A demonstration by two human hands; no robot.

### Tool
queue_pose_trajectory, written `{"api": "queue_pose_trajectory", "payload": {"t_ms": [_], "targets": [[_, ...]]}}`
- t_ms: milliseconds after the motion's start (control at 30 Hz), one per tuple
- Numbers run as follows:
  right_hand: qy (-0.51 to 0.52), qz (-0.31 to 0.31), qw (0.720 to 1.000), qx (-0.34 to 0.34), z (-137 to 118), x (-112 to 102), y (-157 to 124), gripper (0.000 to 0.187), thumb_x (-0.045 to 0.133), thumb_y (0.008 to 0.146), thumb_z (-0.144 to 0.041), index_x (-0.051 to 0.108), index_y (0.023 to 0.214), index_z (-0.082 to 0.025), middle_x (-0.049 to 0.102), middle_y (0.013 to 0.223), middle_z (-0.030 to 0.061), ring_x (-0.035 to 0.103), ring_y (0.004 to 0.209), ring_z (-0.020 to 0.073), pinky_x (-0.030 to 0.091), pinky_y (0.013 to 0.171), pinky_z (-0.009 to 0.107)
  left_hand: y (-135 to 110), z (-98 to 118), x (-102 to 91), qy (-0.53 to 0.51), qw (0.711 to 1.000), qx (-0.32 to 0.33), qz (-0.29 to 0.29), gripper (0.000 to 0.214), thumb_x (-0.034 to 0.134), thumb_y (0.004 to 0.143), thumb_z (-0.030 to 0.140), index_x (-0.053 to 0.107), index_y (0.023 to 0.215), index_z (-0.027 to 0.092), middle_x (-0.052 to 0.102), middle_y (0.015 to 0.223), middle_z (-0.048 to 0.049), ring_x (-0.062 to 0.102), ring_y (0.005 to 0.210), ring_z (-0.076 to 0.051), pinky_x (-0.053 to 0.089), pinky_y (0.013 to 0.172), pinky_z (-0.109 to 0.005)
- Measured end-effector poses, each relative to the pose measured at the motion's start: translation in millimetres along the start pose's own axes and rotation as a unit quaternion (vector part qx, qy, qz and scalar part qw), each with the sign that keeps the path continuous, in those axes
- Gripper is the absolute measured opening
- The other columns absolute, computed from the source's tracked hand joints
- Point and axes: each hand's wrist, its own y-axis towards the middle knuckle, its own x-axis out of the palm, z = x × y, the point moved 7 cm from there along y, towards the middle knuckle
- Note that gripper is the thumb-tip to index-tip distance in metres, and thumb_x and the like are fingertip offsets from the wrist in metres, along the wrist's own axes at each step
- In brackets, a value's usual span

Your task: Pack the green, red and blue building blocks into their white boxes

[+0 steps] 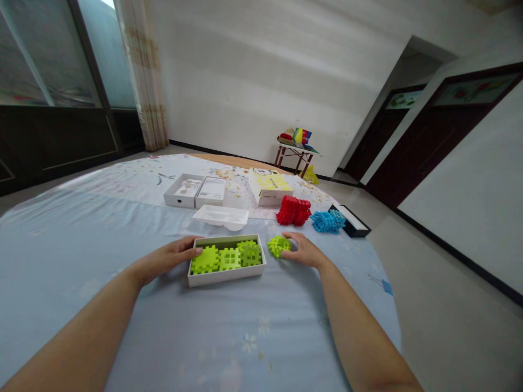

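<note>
Left hand point(174, 255) resting open against the left end of the white box point(227, 279) on the bed, green blocks point(226, 257) inside, right hand point(301, 250) with fingers loosely apart touching a loose green block point(278, 245) just right of the box

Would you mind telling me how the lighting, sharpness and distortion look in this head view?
Head view: soft, even daylight, with faint banding across the wall; only a weak shadow under the white box; no glare. Wide-angle distortion curves the table edge and tilts the door frames. The left hand, right hand and green blocks are reasonably sharp; far items are small and soft.
</note>
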Motion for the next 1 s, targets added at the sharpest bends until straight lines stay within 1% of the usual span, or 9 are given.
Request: {"api": "queue_pose_trajectory", "payload": {"t_ms": [67,233,367,467,567,667,767,900,1000], "targets": [[0.012,0.002,1.000,-0.001,0.3,0.0,0.3,0.066,0.068,0.062,-0.042,0.052,0.120,-0.017,0.054,0.122,0.0105,0.048,0.113,0.0268,0.033,0.099,0.044,0.2,0.2,0.6,-0.002,1.000,0.000,-0.004,0.052,0.050,0.077,0.050,0.051,0.121,0.024,0.061,0.118,-0.0012,0.052,0.111,-0.023,0.039,0.096,-0.031],[0.021,-0.006,1.000,-0.001,2.6,3.7,1.4,0.059,0.067,0.064,-0.040,0.054,0.117,-0.017,0.057,0.119,0.0095,0.051,0.110,0.0257,0.035,0.097,0.043,0.3,0.4,2.2,0.009,1.000,0.004,-0.009,0.055,0.047,0.077,0.052,0.049,0.123,0.022,0.060,0.118,-0.0033,0.051,0.112,-0.024,0.039,0.096,-0.032],[0.038,0.030,0.999,0.004,-1.3,-5.7,0.5,0.059,0.066,0.066,-0.039,0.052,0.119,-0.017,0.058,0.116,0.0096,0.052,0.107,0.0254,0.036,0.095,0.043,-0.7,2.7,2.7,0.019,1.000,0.006,-0.003,0.056,0.047,0.076,0.053,0.049,0.123,0.023,0.061,0.116,-0.0030,0.052,0.110,-0.025,0.039,0.096,-0.035],[0.056,0.059,0.997,-0.012,-20.6,-18.7,-2.2,0.058,0.064,0.068,-0.037,0.049,0.121,-0.018,0.057,0.116,0.0093,0.053,0.106,0.0235,0.037,0.095,0.041,-0.9,3.7,2.9,0.007,1.000,0.009,-0.004,0.055,0.048,0.075,0.052,0.050,0.122,0.023,0.062,0.114,-0.0033,0.053,0.108,-0.025,0.039,0.096,-0.036],[0.048,0.061,0.995,-0.059,-55.4,-24.7,-4.2,0.058,0.065,0.068,-0.034,0.048,0.123,-0.021,0.055,0.118,0.0082,0.050,0.109,0.0220,0.035,0.097,0.039,-0.5,2.4,3.0,-0.001,1.000,0.005,-0.009,0.053,0.048,0.076,0.051,0.050,0.122,0.023,0.061,0.115,-0.0029,0.053,0.109,-0.024,0.039,0.096,-0.034],[0.033,0.033,0.992,-0.117,-90.8,-17.0,-3.4,0.058,0.065,0.069,-0.032,0.048,0.123,-0.023,0.054,0.119,0.0076,0.047,0.111,0.0221,0.034,0.098,0.038,-0.3,2.0,2.7,0.008,1.000,0.006,-0.008,0.053,0.048,0.077,0.052,0.050,0.121,0.023,0.061,0.116,-0.0025,0.052,0.110,-0.023,0.039,0.096,-0.032],[0.028,0.001,0.988,-0.151,-111.4,-2.8,-0.4,0.058,0.065,0.069,-0.031,0.047,0.124,-0.023,0.053,0.119,0.0075,0.045,0.112,0.0220,0.032,0.098,0.038,-0.6,2.5,2.1,0.022,1.000,0.005,-0.002,0.056,0.047,0.075,0.054,0.049,0.122,0.023,0.061,0.115,-0.0029,0.052,0.110,-0.024,0.040,0.095,-0.033],[0.039,-0.048,0.986,-0.154,-115.1,13.2,1.9,0.063,0.067,0.068,-0.035,0.045,0.126,-0.023,0.053,0.118,0.0074,0.045,0.112,0.0217,0.033,0.098,0.038,-0.6,1.8,2.2,0.021,1.000,0.002,-0.006,0.057,0.047,0.076,0.054,0.048,0.124,0.023,0.061,0.116,-0.0032,0.052,0.110,-0.024,0.040,0.096,-0.034],[0.052,-0.050,0.986,-0.147,-110.1,15.0,1.7,0.059,0.066,0.069,-0.037,0.047,0.124,-0.023,0.055,0.116,0.0067,0.047,0.110,0.0209,0.034,0.097,0.037,0.4,0.3,1.4,0.015,1.000,0.008,-0.005,0.056,0.048,0.075,0.054,0.049,0.123,0.023,0.061,0.117,-0.0030,0.052,0.110,-0.024,0.039,0.096,-0.034]]}}
